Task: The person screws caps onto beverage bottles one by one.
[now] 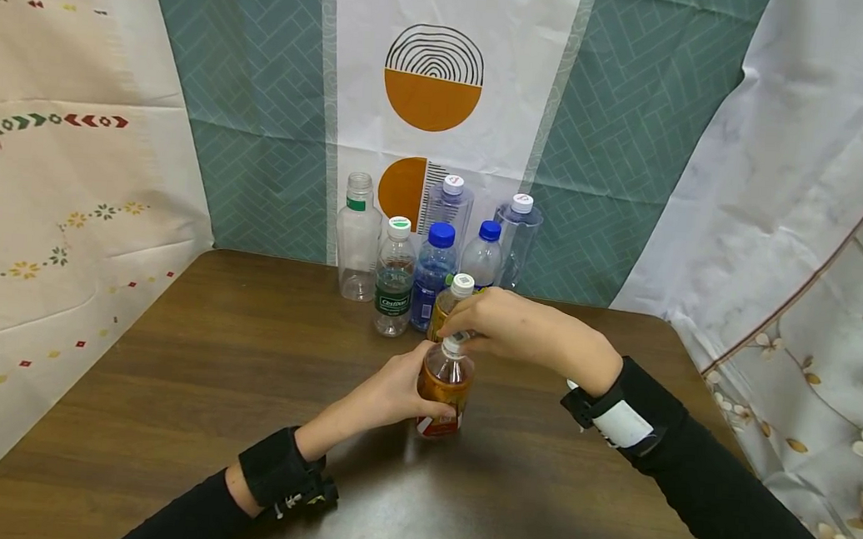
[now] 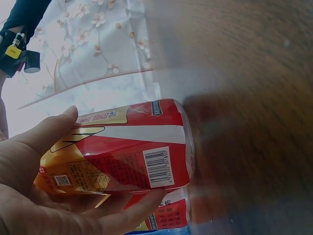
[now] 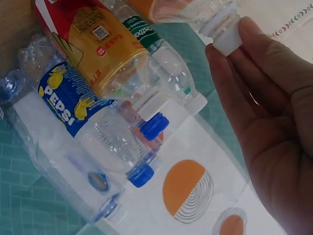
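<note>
A clear bottle with a red and gold label point(image 1: 444, 391) stands upright on the brown table point(image 1: 243, 390). My left hand point(image 1: 393, 390) grips it from the left, thumb across the front of the label. In the left wrist view the barcode side of this bottle point(image 2: 132, 152) shows, with fingers behind it. My right hand point(image 1: 513, 329) comes over the top from the right. Its thumb and fingertips pinch the white cap point(image 3: 228, 41) at the bottle's neck. A second bottle with the same label point(image 3: 100, 44) stands just behind, white-capped.
Behind stand a green-labelled bottle point(image 1: 394, 288), a blue-capped blue bottle point(image 1: 434, 274), a blue-capped Pepsi bottle point(image 3: 61, 98), an uncapped clear bottle point(image 1: 358, 239) and two clear white-capped bottles, one at the right point(image 1: 518, 238). Patterned cloth point(image 1: 258, 57) hangs at the table's back edge.
</note>
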Available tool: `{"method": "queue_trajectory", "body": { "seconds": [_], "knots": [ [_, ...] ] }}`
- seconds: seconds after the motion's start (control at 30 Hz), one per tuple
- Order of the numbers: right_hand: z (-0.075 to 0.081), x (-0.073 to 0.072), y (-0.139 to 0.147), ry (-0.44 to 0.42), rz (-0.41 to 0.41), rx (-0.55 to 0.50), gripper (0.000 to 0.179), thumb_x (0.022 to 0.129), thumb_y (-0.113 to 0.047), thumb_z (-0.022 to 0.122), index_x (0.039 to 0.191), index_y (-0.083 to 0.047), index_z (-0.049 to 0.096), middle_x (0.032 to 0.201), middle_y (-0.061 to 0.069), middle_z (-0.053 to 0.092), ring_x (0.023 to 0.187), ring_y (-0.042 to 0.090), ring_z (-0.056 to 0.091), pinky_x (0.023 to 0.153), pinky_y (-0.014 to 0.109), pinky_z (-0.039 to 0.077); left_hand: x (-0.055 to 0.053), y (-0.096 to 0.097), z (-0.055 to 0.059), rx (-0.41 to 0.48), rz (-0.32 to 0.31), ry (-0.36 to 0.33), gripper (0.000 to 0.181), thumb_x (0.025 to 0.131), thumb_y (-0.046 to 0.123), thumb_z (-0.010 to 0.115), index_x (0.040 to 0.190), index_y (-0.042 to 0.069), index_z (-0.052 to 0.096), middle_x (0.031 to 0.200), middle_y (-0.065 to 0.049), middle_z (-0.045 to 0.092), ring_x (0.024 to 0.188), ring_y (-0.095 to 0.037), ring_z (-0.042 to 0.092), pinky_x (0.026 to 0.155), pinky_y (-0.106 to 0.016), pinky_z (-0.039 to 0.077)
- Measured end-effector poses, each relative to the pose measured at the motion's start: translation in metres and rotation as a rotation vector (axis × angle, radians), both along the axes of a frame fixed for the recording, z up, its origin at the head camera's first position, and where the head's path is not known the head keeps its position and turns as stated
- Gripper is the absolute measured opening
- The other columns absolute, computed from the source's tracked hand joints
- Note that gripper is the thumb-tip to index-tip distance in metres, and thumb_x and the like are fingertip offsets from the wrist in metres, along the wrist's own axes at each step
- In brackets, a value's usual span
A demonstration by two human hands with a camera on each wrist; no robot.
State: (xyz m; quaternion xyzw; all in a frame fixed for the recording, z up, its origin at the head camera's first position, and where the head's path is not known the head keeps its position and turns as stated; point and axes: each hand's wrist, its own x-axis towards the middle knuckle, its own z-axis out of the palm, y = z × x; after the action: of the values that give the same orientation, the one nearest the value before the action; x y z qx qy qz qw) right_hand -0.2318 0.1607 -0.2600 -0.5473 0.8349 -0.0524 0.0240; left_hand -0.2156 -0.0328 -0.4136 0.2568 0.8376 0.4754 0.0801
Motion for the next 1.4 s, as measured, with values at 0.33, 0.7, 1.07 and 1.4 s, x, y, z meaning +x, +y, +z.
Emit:
{"method": "queue_trajectory", "body": {
  "seconds": [0.33,0.7,1.07,1.4],
  "knots": [
    [-0.001,-0.001,-0.001,0.004,0.036,0.007,0.029,0.085,0.002,0.079,0.113,-0.004,0.076,0.109,0.006,0.075,0.101,0.021,0.071,0.088,0.031,0.059,0.0,-0.001,0.001,0.011,-0.011,-0.007,0.092,0.08,0.021,0.089,0.151,0.003,0.034,0.136,-0.016,0.06,0.121,-0.031,0.062,0.1,-0.048,0.053],
    [0.002,0.005,-0.008,0.004,-0.094,0.031,0.022,0.088,-0.009,0.079,0.109,-0.004,0.077,0.098,0.002,0.076,0.09,0.016,0.071,0.082,0.031,0.06,-0.001,-0.001,0.001,0.001,-0.008,-0.017,0.09,0.081,0.023,0.089,0.151,0.004,0.035,0.136,-0.017,0.06,0.12,-0.031,0.063,0.098,-0.048,0.054],
    [-0.003,0.006,-0.003,0.012,-0.061,0.008,0.024,0.091,-0.007,0.076,0.114,-0.004,0.074,0.104,0.003,0.074,0.096,0.018,0.068,0.087,0.033,0.058,-0.001,-0.002,0.001,0.01,-0.012,-0.014,0.091,0.081,0.022,0.089,0.151,0.004,0.035,0.136,-0.016,0.06,0.12,-0.031,0.063,0.099,-0.048,0.054],
    [0.0,-0.004,0.004,0.038,0.08,0.039,0.032,0.088,0.004,0.076,0.117,-0.008,0.074,0.116,0.004,0.072,0.108,0.021,0.067,0.092,0.033,0.057,0.0,-0.002,0.001,0.013,-0.016,-0.004,0.093,0.08,0.021,0.089,0.153,0.004,0.033,0.138,-0.017,0.059,0.122,-0.032,0.062,0.1,-0.048,0.053]
  ]
}}
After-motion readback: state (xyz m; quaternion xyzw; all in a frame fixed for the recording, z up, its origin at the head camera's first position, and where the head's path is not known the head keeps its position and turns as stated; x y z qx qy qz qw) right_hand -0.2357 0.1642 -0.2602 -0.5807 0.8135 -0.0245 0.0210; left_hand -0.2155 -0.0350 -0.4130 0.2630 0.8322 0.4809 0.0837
